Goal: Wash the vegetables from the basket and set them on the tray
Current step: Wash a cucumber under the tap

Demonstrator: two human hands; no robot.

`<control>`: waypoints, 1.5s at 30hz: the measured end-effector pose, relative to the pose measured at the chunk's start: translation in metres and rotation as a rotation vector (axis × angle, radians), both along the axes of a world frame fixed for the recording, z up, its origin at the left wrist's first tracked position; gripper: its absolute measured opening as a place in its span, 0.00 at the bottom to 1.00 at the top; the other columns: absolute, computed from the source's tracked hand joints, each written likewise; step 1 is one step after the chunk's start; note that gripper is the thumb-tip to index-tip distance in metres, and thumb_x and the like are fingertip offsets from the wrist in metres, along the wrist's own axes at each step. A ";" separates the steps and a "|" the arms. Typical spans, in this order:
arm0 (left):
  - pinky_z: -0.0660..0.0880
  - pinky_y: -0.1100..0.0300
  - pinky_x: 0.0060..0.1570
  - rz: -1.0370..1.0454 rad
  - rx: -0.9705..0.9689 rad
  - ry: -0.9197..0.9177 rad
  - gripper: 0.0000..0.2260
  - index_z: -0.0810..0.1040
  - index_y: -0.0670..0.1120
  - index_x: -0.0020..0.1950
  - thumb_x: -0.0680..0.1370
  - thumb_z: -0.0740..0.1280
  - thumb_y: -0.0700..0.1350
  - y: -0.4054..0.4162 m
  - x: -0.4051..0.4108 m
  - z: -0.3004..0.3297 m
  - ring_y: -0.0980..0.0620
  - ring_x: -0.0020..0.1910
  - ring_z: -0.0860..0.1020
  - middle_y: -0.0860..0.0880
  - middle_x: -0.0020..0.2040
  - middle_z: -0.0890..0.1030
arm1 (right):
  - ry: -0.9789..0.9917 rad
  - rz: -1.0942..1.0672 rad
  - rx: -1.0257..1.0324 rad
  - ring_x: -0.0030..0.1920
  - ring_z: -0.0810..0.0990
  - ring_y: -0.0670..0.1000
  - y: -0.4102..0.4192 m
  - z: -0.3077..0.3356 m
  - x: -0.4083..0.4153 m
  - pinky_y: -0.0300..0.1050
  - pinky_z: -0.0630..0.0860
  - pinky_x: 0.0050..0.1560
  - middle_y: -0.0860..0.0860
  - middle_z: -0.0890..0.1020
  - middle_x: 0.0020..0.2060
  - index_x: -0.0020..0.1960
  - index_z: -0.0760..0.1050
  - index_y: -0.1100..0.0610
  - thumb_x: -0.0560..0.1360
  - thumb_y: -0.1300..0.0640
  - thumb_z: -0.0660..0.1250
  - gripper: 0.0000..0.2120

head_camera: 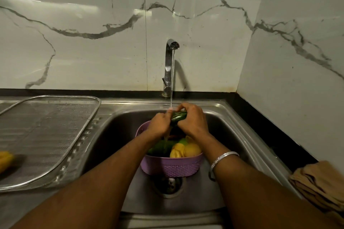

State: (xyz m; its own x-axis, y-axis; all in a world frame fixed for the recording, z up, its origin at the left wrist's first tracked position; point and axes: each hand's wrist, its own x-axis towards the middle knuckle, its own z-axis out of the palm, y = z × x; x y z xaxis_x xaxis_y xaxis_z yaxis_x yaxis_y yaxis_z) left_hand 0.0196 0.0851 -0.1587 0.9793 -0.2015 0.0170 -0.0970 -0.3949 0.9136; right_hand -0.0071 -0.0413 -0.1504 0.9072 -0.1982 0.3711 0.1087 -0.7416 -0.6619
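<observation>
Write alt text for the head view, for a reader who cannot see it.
Both hands, left and right, grip a green vegetable under the running tap, above a purple basket of yellow and green vegetables standing in a steel sink. A mesh tray on the left holds one yellow vegetable.

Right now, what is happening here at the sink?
A person is washing a dark green vegetable, probably a cucumber, under the running faucet. The left hand and right hand both grip it above the purple basket, which sits in the sink with yellow and green vegetables left inside. One yellow vegetable already lies on the mesh tray.
</observation>
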 end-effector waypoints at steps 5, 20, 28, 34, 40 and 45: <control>0.62 0.65 0.22 0.172 -0.155 0.274 0.21 0.75 0.40 0.50 0.86 0.52 0.55 0.014 0.000 -0.001 0.51 0.25 0.68 0.45 0.31 0.72 | 0.184 0.194 0.533 0.42 0.82 0.55 0.009 0.006 0.003 0.42 0.79 0.30 0.56 0.81 0.49 0.53 0.78 0.51 0.68 0.74 0.66 0.22; 0.76 0.52 0.63 0.074 -0.204 -0.270 0.15 0.74 0.48 0.71 0.85 0.60 0.49 0.007 -0.004 -0.013 0.50 0.63 0.78 0.46 0.64 0.80 | 0.045 0.166 0.741 0.59 0.82 0.50 0.019 0.010 0.012 0.40 0.80 0.54 0.51 0.84 0.58 0.68 0.77 0.54 0.80 0.65 0.68 0.18; 0.76 0.53 0.65 0.043 -0.118 -0.451 0.20 0.71 0.47 0.75 0.82 0.65 0.40 0.009 -0.007 -0.014 0.52 0.64 0.78 0.47 0.66 0.79 | -0.078 0.016 0.413 0.53 0.83 0.47 0.025 0.010 0.008 0.44 0.81 0.54 0.47 0.85 0.54 0.65 0.80 0.48 0.78 0.57 0.71 0.16; 0.78 0.49 0.61 -0.005 0.111 -0.391 0.18 0.75 0.48 0.72 0.81 0.67 0.42 0.015 -0.015 -0.015 0.49 0.58 0.81 0.46 0.61 0.83 | 0.093 -0.001 0.257 0.48 0.84 0.49 0.016 0.000 -0.001 0.49 0.84 0.51 0.51 0.86 0.49 0.57 0.83 0.50 0.78 0.58 0.70 0.09; 0.80 0.59 0.52 0.124 -0.035 -0.665 0.17 0.76 0.50 0.68 0.80 0.69 0.50 -0.002 -0.035 0.012 0.57 0.52 0.80 0.53 0.55 0.83 | -0.381 -0.037 0.285 0.51 0.82 0.47 0.022 0.020 -0.012 0.42 0.78 0.51 0.49 0.85 0.51 0.61 0.82 0.52 0.81 0.53 0.62 0.14; 0.80 0.52 0.56 -0.016 0.250 -0.536 0.19 0.78 0.50 0.67 0.77 0.73 0.48 0.007 -0.038 -0.001 0.54 0.53 0.82 0.50 0.57 0.84 | 0.002 -0.130 0.212 0.41 0.81 0.52 0.009 0.010 -0.017 0.43 0.75 0.38 0.50 0.82 0.37 0.43 0.82 0.55 0.80 0.55 0.63 0.12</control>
